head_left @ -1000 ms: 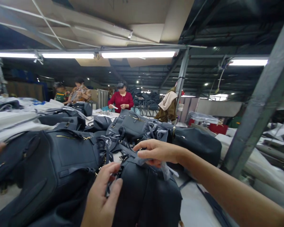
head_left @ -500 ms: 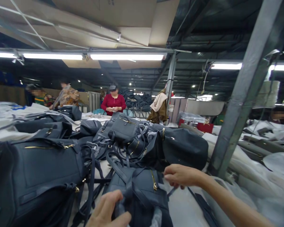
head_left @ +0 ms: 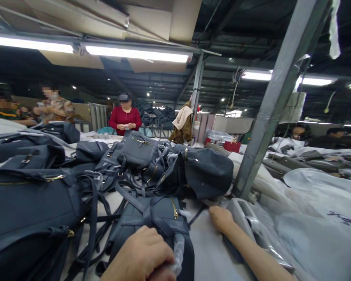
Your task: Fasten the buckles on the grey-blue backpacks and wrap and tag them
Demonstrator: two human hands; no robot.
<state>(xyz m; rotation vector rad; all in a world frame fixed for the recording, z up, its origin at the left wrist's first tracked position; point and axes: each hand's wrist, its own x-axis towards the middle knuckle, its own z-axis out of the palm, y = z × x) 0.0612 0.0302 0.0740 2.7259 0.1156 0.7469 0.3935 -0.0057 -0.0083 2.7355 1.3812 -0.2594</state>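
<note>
A dark blue backpack (head_left: pixel 160 208) with a gold zip lies in front of me, its straps crossed over the top. My left hand (head_left: pixel 146 253) is closed over its near part, with fingers curled at a strap wrapped in clear plastic (head_left: pixel 179 251). To the right of the bag, my right hand (head_left: pixel 220 218) reaches low over the white table surface (head_left: pixel 204 238). Its fingertips are mostly hidden, near the end of a thin dark strap (head_left: pixel 196 215). Whether they hold anything does not show.
More dark blue backpacks (head_left: pixel 32 203) lie at the left, and others (head_left: pixel 209 169) are heaped behind. A grey tape dispenser-like object (head_left: pixel 245 222) sits beside my right forearm, near clear plastic bags (head_left: pixel 316 218). A metal post (head_left: pixel 269 105) rises at the right. A person in red (head_left: pixel 125 117) stands across the table.
The view has turned right and slightly down. My left hand has gone from spread fingers to curled over the backpack. My right hand has moved away from the backpack's zip side, toward the right.
</note>
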